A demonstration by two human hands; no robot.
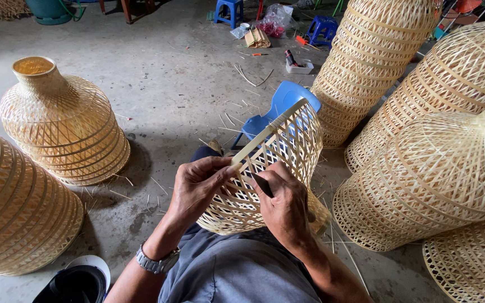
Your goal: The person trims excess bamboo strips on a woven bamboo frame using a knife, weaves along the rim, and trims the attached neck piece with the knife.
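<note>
Mid-weave, by the look of it: working a flat bamboo strip (265, 132) into the open lattice of a half-woven basket (287, 146), propped on the lap and tilted away toward a blue stool (284, 98). Left hand (197, 188) closed, thumb and fingertips pinching the near end of that strip right against the weave. Right hand (284, 205) curled shut over the basket's near wall, steadying it, with a slim dark thing poking out by the thumb; possibly a blade or an awl, too shadowed to tell. Next move, as a judgement only: calls for a firm pinch on the strip and a steady grip on the wall, so as to keep the lattice from springing apart while seating the strip along the rim. Hard to make out: exactly where the strip enters the weave, hidden behind the left fingers. Right fingertips hidden behind the hand itself. Basket's underside hidden by both hands and the grey trousers. Around on the concrete floor (169, 73): a finished bottle-shaped woven piece (65, 126) to the left, a bigger one (18, 207) cut off at the left edge, more stacked on the right (439, 174), some cropped.
</note>
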